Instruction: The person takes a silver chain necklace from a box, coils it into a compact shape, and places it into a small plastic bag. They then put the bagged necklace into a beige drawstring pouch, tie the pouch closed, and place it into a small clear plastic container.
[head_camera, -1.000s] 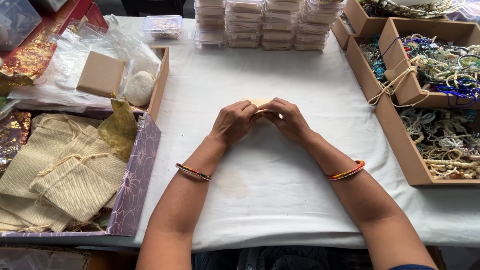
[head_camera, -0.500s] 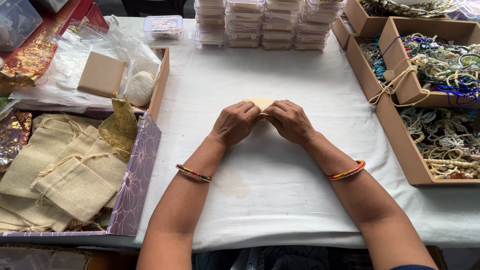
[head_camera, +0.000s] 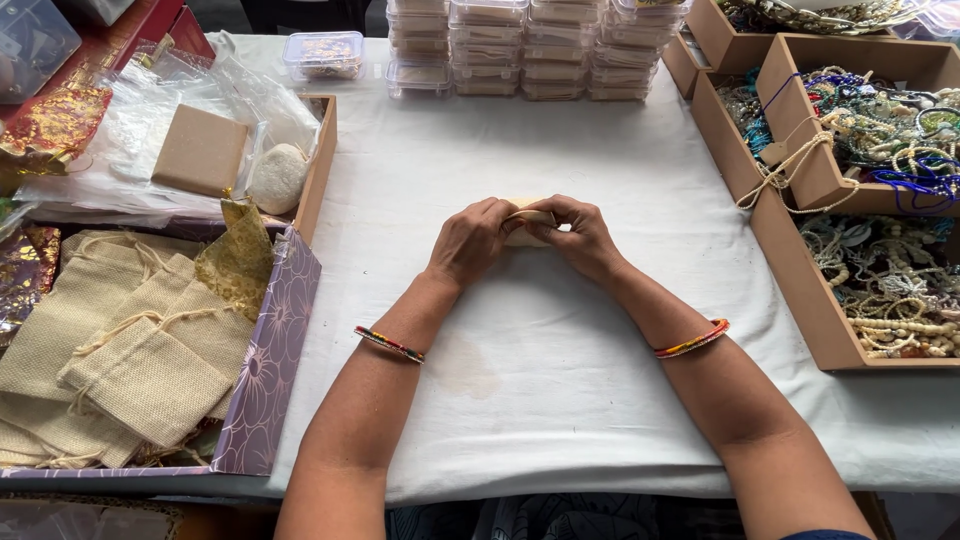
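Head view: both hands meet at the middle of the white-covered table (head_camera: 600, 400). The left hand (head_camera: 470, 240) and right hand (head_camera: 580, 235) are each closed around a small beige pouch (head_camera: 528, 222) held between them, mostly hidden by the fingers. Burlap bags (head_camera: 130, 350) lie at the table's left edge.

Burlap pouches (head_camera: 120, 350) fill the purple box (head_camera: 270, 380) at left. Clear plastic cases (head_camera: 520, 45) stacked at the back. Beaded jewelry (head_camera: 880, 280) in cardboard trays (head_camera: 790, 260) at right.

Bare white cloth (head_camera: 560, 340) open around both hands; stacked clear boxes (head_camera: 520, 50) block ahead, purple tray (head_camera: 270, 370) left, cardboard bead trays (head_camera: 790, 250) right.
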